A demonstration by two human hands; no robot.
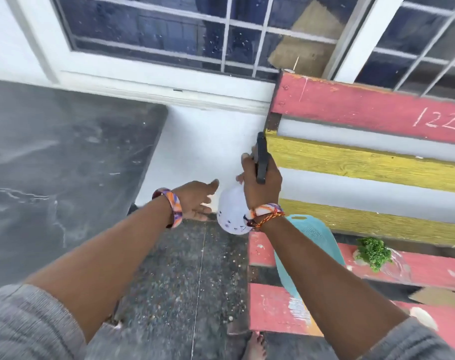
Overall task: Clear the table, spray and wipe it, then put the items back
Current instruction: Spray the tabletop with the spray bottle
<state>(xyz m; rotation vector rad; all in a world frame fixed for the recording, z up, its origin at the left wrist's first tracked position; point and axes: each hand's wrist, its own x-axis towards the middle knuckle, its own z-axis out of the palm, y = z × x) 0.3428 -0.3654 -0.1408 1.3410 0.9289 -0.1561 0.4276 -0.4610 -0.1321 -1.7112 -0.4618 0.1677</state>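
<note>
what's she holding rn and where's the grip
The right hand holds a white spray bottle, grip around its black trigger head. The left hand holds nothing.

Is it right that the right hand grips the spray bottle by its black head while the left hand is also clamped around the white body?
Not quite. In the head view the right hand does grip the spray bottle by its black head, but the left hand is open, fingers straight, beside the white body rather than clamped around it.
</note>
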